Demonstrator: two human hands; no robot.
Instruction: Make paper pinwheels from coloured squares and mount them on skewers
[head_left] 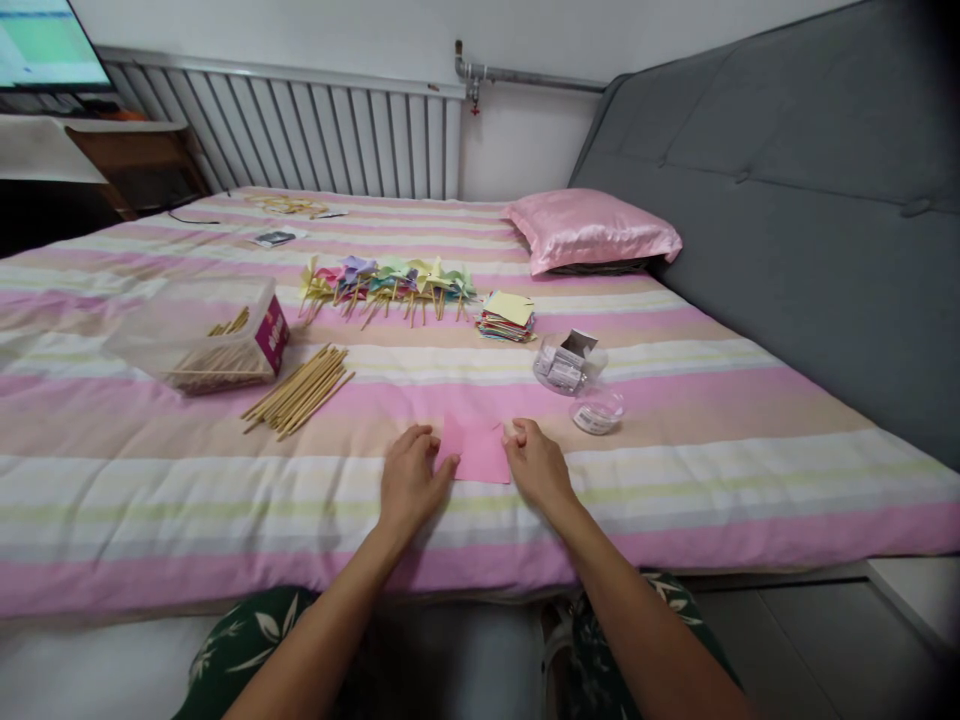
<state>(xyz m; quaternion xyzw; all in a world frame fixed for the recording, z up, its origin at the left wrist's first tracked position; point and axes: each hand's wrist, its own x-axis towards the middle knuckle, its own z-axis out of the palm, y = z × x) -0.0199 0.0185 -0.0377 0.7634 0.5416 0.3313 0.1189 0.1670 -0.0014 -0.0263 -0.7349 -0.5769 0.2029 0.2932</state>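
A big bed with a soft blanket striped pink, white and yellow (675, 400) fills most of the view. A shiny pink satin pillow (592, 230) sits at the far side by a grey padded headboard (787, 190). A clear plastic box with a dark pink label (217, 335) lies on its side with thin sticks in it, and a loose bundle of pale wooden sticks (300, 390) lies just beside it. A row of colourful paper pinwheels (386, 282) lies farther back.

A flat pink square of paper (476, 452) lies on the blanket between the two hands. The left hand (409, 485) rests on its left edge, fingers spread flat. The right hand (534, 465) touches its right edge, fingers curled. The paper is hard to see against the pink stripe.
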